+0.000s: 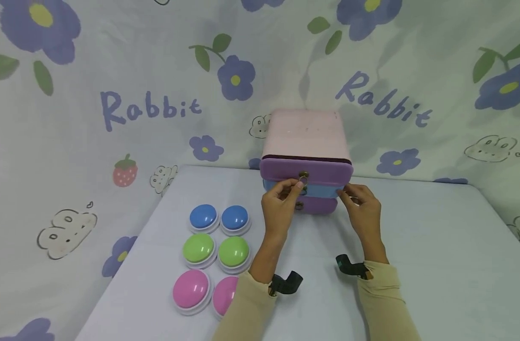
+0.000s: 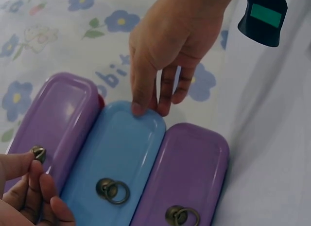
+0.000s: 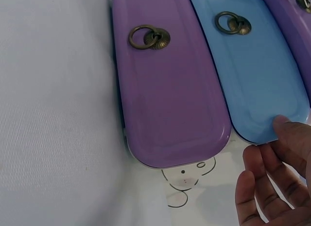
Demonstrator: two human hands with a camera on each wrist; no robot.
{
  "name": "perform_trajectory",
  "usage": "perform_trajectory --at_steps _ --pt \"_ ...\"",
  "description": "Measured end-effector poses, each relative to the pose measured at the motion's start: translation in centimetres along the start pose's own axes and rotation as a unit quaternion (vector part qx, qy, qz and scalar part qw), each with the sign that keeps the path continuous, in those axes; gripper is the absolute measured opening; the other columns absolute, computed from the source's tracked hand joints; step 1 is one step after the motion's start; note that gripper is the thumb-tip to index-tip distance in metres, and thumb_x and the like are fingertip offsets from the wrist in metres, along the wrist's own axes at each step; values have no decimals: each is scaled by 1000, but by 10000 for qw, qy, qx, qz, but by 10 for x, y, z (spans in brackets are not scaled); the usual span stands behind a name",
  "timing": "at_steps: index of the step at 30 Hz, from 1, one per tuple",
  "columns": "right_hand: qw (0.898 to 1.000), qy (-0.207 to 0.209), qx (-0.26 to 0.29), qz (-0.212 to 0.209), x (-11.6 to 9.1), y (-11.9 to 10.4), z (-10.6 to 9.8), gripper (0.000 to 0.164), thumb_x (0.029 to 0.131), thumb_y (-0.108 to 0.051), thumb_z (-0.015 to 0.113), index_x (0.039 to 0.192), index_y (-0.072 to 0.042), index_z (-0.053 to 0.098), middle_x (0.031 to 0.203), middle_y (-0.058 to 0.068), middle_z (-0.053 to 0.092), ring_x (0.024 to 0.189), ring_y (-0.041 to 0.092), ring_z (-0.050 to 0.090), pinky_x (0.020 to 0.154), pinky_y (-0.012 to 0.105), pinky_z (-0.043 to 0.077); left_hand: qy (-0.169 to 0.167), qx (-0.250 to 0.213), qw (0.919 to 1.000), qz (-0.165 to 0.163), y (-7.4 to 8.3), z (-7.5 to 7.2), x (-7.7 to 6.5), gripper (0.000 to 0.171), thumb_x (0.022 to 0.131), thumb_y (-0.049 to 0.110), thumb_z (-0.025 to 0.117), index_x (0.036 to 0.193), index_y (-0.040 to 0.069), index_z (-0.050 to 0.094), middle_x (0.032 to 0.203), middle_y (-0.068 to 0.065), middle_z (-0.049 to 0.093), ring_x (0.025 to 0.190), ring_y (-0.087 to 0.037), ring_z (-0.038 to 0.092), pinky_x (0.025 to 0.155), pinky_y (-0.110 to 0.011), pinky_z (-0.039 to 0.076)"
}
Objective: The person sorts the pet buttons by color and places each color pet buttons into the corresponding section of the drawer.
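A small drawer cabinet with a pink top [image 1: 307,135] stands toward the back of the table. Its front has a purple top drawer [image 1: 281,170], a blue middle drawer [image 2: 116,148] and a purple bottom drawer [image 3: 170,99]. My left hand [image 1: 278,208] pinches the brass ring pull [image 2: 38,153] of the top drawer between thumb and fingers. At the right end of the blue drawer, my right hand [image 1: 364,210] has its thumb on the front face and its fingertips at the edge. The top drawer's front stands slightly forward, with a dark gap beneath the pink top.
Left of the cabinet are domed push buttons in pairs: blue [image 1: 203,216], green [image 1: 198,248] and pink [image 1: 191,289]. My left sleeve [image 1: 249,308] overlaps the nearer pink one. A patterned curtain [image 1: 157,61] hangs right behind the white table [image 1: 447,246].
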State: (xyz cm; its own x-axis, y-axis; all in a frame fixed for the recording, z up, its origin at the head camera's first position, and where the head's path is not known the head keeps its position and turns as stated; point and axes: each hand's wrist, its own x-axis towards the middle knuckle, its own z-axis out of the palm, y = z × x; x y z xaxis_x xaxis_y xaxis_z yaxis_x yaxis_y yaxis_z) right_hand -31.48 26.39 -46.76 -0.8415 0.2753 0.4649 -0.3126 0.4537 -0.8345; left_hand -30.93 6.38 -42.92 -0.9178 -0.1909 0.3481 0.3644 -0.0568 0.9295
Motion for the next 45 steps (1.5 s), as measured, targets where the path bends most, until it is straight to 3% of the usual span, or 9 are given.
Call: perform_trajectory --at_steps 12,17,23,29,39,45 --pt "9998 22 -184 -92 0 1 0 25 92 -12 75 114 -2 75 105 6 68 93 7 58 82 16 48 49 110 9998 -128 8 -5 -10 15 91 21 76 95 7 77 84 -1 69 77 -15 63 65 -23 49" --pt "9996 67 -232 -135 0 0 0 24 91 -11 75 114 -2 75 104 5 68 94 9 59 84 25 51 38 146 9999 -48 9 -6 -13 14 91 21 75 95 7 77 83 -1 70 76 -15 62 64 -23 49" --pt "9995 90 -290 -95 -1 1 0 24 91 -8 75 113 -1 75 104 5 68 94 10 59 83 22 50 80 275 9996 -63 10 -8 -16 15 90 22 76 94 7 77 82 1 70 76 -14 63 67 -24 50" --pt "9991 179 -335 -176 -1 -1 0 20 90 -5 75 109 0 76 101 6 67 91 5 59 83 30 53 64 324 9994 71 12 -10 -18 17 90 22 76 93 5 77 81 -2 70 74 -15 62 64 -24 48" --pt "9992 165 -297 -233 0 -3 3 14 89 -3 75 102 3 76 99 9 66 87 4 57 80 20 50 41 209 9997 -88 15 -16 -25 15 90 21 76 93 6 77 82 -1 70 76 -14 63 66 -23 48" --pt "9988 253 -320 -279 0 -1 2 15 88 1 75 102 4 76 101 11 67 86 -3 55 79 10 47 -35 -49 10000 36 16 -16 -28 16 89 18 77 93 2 76 82 -7 70 74 -15 62 65 -22 49"
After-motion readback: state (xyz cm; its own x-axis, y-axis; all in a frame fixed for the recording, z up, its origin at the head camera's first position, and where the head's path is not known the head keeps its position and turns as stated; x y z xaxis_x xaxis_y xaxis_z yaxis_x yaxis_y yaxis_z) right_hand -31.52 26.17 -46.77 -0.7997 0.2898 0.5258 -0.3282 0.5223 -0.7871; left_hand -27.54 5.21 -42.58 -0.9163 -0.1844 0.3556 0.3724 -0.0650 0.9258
